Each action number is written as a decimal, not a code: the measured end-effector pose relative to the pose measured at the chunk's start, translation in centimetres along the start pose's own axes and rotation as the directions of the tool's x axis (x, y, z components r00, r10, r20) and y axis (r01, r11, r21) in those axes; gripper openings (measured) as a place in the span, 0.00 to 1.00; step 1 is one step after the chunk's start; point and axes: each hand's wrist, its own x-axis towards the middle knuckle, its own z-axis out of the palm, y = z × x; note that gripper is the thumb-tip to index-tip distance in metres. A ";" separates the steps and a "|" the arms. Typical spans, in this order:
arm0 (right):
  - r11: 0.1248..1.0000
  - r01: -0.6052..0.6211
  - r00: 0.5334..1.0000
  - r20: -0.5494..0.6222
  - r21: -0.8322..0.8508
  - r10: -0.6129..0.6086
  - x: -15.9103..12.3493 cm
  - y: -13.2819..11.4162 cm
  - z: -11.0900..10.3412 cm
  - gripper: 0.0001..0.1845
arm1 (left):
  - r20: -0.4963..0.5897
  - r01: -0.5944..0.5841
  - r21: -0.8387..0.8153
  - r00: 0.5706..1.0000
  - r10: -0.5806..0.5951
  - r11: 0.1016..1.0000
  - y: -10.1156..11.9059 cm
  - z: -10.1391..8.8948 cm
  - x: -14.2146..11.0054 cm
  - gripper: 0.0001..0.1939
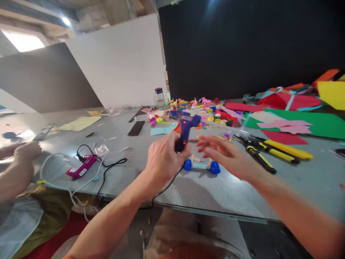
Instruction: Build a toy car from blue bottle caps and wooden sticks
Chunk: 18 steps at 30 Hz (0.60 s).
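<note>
Glue gun (185,130) upright in my left hand (164,160), grip closed on its handle, nozzle pointing away. Right hand (225,154) open, empty. Small wheeled craft piece (201,165) on counter (242,194), between both hands, below gun.

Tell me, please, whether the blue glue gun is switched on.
On: a red light glows on the glue gun, held upright in the left hand.

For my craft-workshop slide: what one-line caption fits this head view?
Left hand grips a blue glue gun above a small blue-wheeled craft car; open right hand hovers beside it.
</note>
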 end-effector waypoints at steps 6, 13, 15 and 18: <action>0.832 0.032 0.956 -0.260 0.554 0.136 -0.3 -2.3 2.8 0.16 | 0.052 -0.239 -0.222 0.965 0.256 0.945 5.3 1.8 -1.5 0.11; 0.696 -0.084 0.941 -0.172 0.713 0.290 -2.6 -0.6 -0.6 0.14 | 0.126 -0.180 -0.431 0.958 0.256 0.884 -1.9 2.5 1.8 0.09; 0.711 -0.089 0.942 -0.173 0.698 0.288 -3.4 0.4 -1.4 0.15 | 0.262 -0.188 -0.413 0.913 0.314 0.891 -4.4 4.1 4.0 0.09; 0.732 -0.111 0.938 -0.173 0.672 0.301 -4.3 1.8 -2.1 0.17 | 0.464 -0.221 -0.469 0.762 0.452 0.855 -5.9 7.7 6.8 0.06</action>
